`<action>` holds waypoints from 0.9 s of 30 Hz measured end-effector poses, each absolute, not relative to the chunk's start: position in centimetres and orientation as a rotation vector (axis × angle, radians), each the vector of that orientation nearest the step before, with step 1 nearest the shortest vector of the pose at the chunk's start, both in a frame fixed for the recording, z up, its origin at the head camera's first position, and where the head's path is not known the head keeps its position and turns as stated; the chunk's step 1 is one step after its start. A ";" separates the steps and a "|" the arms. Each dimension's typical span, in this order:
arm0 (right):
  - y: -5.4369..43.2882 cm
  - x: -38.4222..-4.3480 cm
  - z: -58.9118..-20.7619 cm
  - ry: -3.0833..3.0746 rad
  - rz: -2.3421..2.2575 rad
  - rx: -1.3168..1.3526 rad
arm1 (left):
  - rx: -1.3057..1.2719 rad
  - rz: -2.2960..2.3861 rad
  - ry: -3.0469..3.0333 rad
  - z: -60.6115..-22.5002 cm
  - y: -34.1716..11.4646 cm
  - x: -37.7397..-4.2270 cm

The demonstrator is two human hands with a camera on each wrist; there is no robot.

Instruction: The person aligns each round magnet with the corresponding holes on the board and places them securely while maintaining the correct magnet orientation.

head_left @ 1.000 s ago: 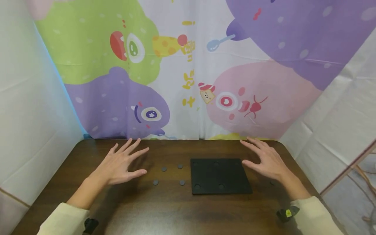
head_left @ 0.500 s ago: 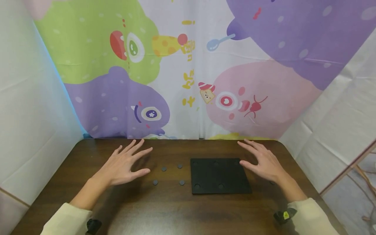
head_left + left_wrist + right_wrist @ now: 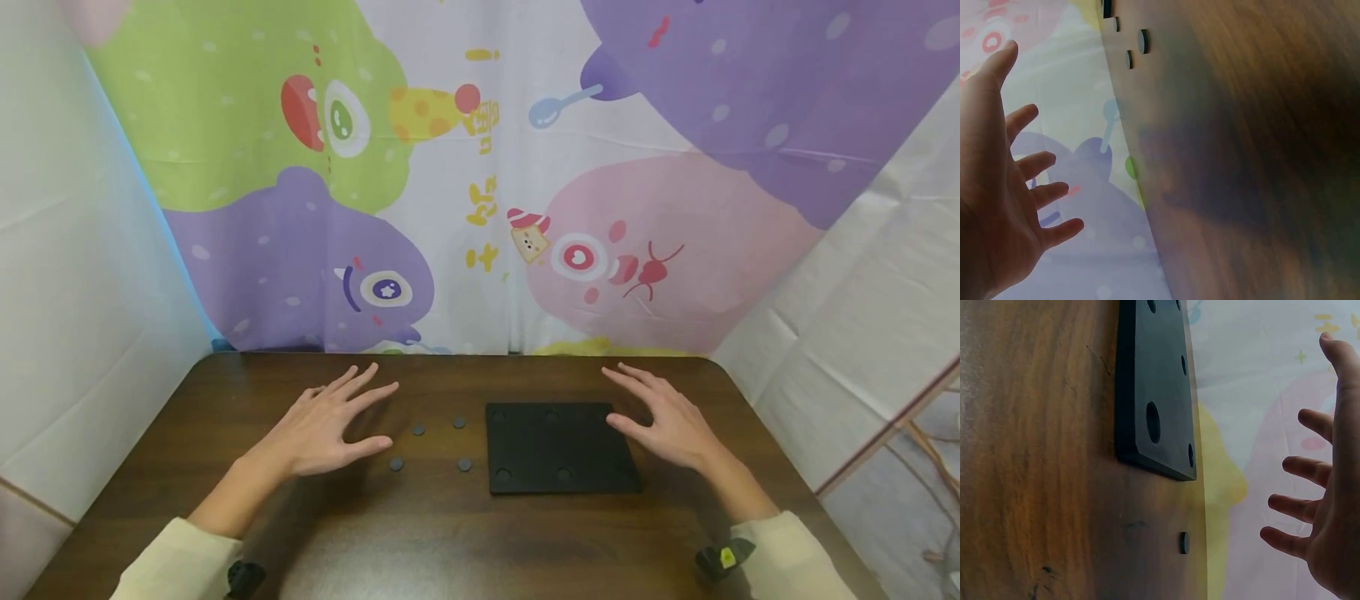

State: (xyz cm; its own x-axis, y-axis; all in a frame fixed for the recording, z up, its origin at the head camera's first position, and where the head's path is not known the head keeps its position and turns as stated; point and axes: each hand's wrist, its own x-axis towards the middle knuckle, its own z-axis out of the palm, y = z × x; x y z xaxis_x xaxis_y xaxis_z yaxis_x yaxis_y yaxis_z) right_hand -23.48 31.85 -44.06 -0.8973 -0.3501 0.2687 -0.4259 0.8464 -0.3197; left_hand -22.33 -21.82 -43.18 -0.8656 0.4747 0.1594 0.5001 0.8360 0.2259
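Observation:
My left hand [image 3: 322, 429] hovers above the left part of the table with its fingers spread, holding nothing. Just to its right lie several small dark discs [image 3: 465, 465], also visible at the top of the left wrist view. A flat black board [image 3: 558, 450] with round recesses rests on the table right of the discs. Over the board's right edge is my right hand [image 3: 667, 421], fingers extended and apart, with nothing held. Another dark disc [image 3: 1184, 542] lies beyond the board's end in the right wrist view; my right arm hides it in the head view.
The brown wooden table [image 3: 420, 542] ends at a cloth backdrop [image 3: 480, 317] printed with cartoon creatures. White sheets [image 3: 840, 333] hang at both sides. Some cables [image 3: 930, 450] show beyond the right one.
Both hands have drifted inward, the left to the right and the right slightly to the left, each also a little nearer to me. The discs and board have stayed put.

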 end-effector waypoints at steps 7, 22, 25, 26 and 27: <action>31.4 -22.9 -44.5 -2.833 0.558 0.624 | -0.779 -0.460 -2.970 -43.8 -21.6 -21.7; 30.8 -22.4 -45.4 -2.858 0.511 0.626 | -0.839 -0.460 -2.984 -44.3 -20.8 -21.4; 30.7 -22.4 -45.5 -2.862 0.470 0.629 | -0.843 -0.459 -2.984 -44.3 -20.6 -21.4; 30.7 -22.4 -45.5 -2.863 0.459 0.631 | -0.843 -0.461 -2.985 -44.4 -20.6 -21.4; 30.7 -22.4 -45.6 -2.863 0.448 0.631 | -0.843 -0.463 -2.986 -44.4 -20.5 -21.4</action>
State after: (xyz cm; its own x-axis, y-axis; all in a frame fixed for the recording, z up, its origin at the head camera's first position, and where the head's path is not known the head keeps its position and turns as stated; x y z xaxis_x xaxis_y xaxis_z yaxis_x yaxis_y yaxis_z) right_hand -22.36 30.66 -45.58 -0.8947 -0.3814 0.2324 -0.4341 0.8649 -0.2520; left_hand -21.40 -20.54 -44.40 -0.8555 0.5111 0.0837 0.5124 0.8120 0.2794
